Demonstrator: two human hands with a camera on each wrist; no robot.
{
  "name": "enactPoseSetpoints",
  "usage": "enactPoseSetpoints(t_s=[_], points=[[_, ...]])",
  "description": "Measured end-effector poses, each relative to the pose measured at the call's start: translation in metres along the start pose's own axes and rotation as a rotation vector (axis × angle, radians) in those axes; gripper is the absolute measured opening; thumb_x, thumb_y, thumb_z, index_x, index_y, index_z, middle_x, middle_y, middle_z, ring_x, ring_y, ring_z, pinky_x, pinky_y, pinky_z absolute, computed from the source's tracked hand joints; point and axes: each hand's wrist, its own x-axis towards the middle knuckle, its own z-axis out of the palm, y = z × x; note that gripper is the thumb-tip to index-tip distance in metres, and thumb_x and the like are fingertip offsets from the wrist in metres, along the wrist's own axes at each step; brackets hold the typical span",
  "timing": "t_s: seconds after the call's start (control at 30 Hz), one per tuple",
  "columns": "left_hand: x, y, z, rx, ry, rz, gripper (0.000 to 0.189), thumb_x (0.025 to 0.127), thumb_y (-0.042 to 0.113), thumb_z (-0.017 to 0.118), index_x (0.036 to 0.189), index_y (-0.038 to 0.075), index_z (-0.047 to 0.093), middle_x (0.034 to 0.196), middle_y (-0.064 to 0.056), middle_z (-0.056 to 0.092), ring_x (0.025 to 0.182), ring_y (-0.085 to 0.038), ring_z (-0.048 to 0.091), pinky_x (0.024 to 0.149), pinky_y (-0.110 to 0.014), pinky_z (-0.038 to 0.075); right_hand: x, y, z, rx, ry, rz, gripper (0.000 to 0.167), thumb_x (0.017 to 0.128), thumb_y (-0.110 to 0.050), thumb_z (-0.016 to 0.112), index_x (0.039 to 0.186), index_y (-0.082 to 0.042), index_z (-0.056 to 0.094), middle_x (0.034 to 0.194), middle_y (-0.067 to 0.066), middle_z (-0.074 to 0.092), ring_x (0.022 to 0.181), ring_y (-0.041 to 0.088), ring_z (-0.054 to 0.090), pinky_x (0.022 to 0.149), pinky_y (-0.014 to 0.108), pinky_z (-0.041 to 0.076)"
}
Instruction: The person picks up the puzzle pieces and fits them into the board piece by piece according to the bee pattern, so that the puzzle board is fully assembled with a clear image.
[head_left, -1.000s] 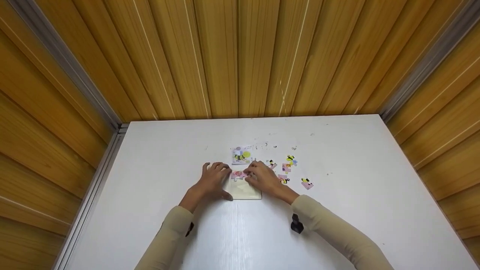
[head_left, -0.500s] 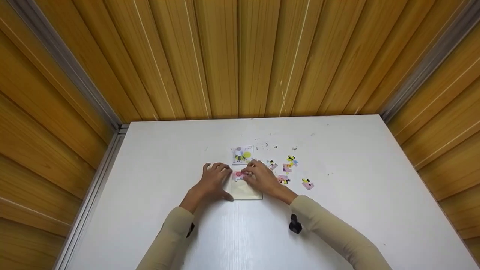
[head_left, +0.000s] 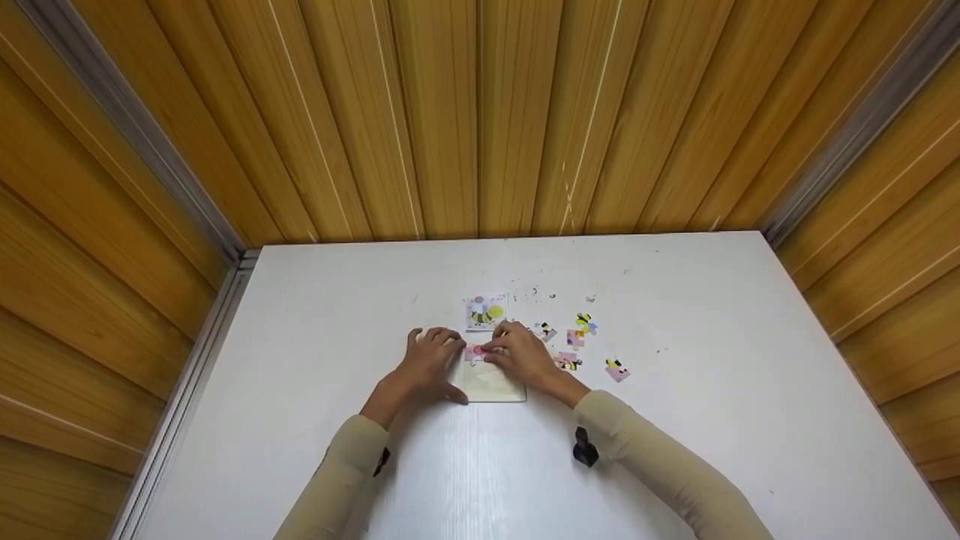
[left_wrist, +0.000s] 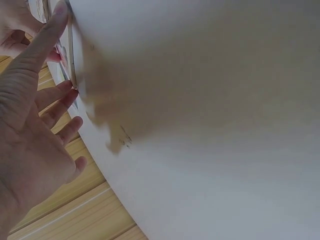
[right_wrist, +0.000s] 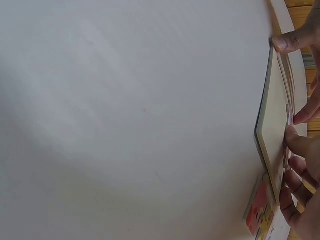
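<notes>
A shallow cream puzzle board lies on the white table, with pink jigsaw pieces along its far edge. My left hand rests at the board's left side. In the left wrist view, the left thumb lies along the near part of that edge and two fingertips touch the far corner. My right hand reaches over the board and pinches a jigsaw piece between thumb and fingers; much of that piece is hidden. From the right wrist view, the board appears nearly edge-on, with the right thumb against the piece.
Behind the board lies a picture card with a bee on it. Several loose jigsaw pieces are scattered to the right, one piece farther out. Small dark marks dot the far tabletop. Wood-patterned panels stand behind the table.
My right hand has shifted slightly left along the top row of pieces, covering more of it. The left hand keeps its place at the board's edge. Loose pieces stay where they were.
</notes>
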Motion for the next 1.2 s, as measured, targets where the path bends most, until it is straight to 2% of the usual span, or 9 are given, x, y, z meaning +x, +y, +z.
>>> enactPoseSetpoints(t_s=[0.27, 0.47, 0.63, 0.87, 0.97, 1.2], points=[[0.002, 0.000, 0.000, -0.002, -0.003, 0.005, 0.099, 0.061, 0.057, 0.093, 0.139, 0.006, 0.058, 0.143, -0.012, 0.056, 0.138, -0.036, 0.046, 0.115, -0.067, 0.027, -0.003, 0.007, -0.011, 0.003, -0.085, -0.100, 0.023, 0.093, -0.008, 0.072, 0.115, -0.009, 0.078, 0.109, 0.010, 0.067, 0.103, 0.027, 0.060, 0.091, 0.044, 0.051], [0.003, -0.001, -0.001, -0.006, -0.002, 0.007, 0.098, 0.061, 0.056, 0.094, 0.137, 0.005, 0.059, 0.142, -0.013, 0.057, 0.138, -0.037, 0.047, 0.114, -0.068, 0.027, -0.005, 0.012, -0.009, 0.077, -0.023, -0.108, 0.016, 0.092, -0.007, 0.072, 0.106, -0.006, 0.080, 0.110, 0.011, 0.070, 0.105, 0.030, 0.061, 0.095, 0.046, 0.050], [0.003, -0.002, 0.000, 0.000, -0.006, 0.004, 0.099, 0.061, 0.057, 0.094, 0.138, 0.005, 0.058, 0.143, -0.013, 0.057, 0.138, -0.036, 0.047, 0.114, -0.068, 0.028, -0.006, 0.010, -0.006, 0.062, 0.013, -0.130, 0.014, 0.091, -0.006, 0.073, 0.104, -0.006, 0.081, 0.108, 0.010, 0.070, 0.101, 0.029, 0.061, 0.091, 0.045, 0.050], [0.002, -0.002, -0.001, 0.012, -0.010, 0.007, 0.099, 0.062, 0.058, 0.093, 0.138, 0.005, 0.058, 0.143, -0.012, 0.057, 0.138, -0.037, 0.046, 0.114, -0.067, 0.028, -0.006, 0.007, -0.005, 0.023, 0.002, -0.130, 0.016, 0.093, -0.007, 0.071, 0.106, -0.006, 0.080, 0.108, 0.010, 0.071, 0.099, 0.029, 0.061, 0.090, 0.044, 0.050], [0.002, -0.002, -0.001, 0.008, -0.005, 0.012, 0.098, 0.062, 0.057, 0.093, 0.138, 0.005, 0.058, 0.143, -0.013, 0.056, 0.138, -0.037, 0.046, 0.114, -0.068, 0.028, -0.007, 0.007, -0.007, 0.044, -0.019, -0.124, 0.017, 0.094, -0.007, 0.070, 0.108, -0.005, 0.079, 0.110, 0.011, 0.072, 0.102, 0.030, 0.062, 0.093, 0.045, 0.050], [0.004, -0.004, -0.002, 0.002, -0.001, 0.022, 0.097, 0.062, 0.056, 0.093, 0.137, 0.005, 0.059, 0.142, -0.014, 0.056, 0.136, -0.038, 0.047, 0.113, -0.068, 0.028, -0.013, 0.012, -0.026, 0.103, -0.028, -0.075, 0.020, 0.096, -0.005, 0.067, 0.114, -0.001, 0.076, 0.116, 0.014, 0.070, 0.110, 0.032, 0.061, 0.097, 0.049, 0.051]])
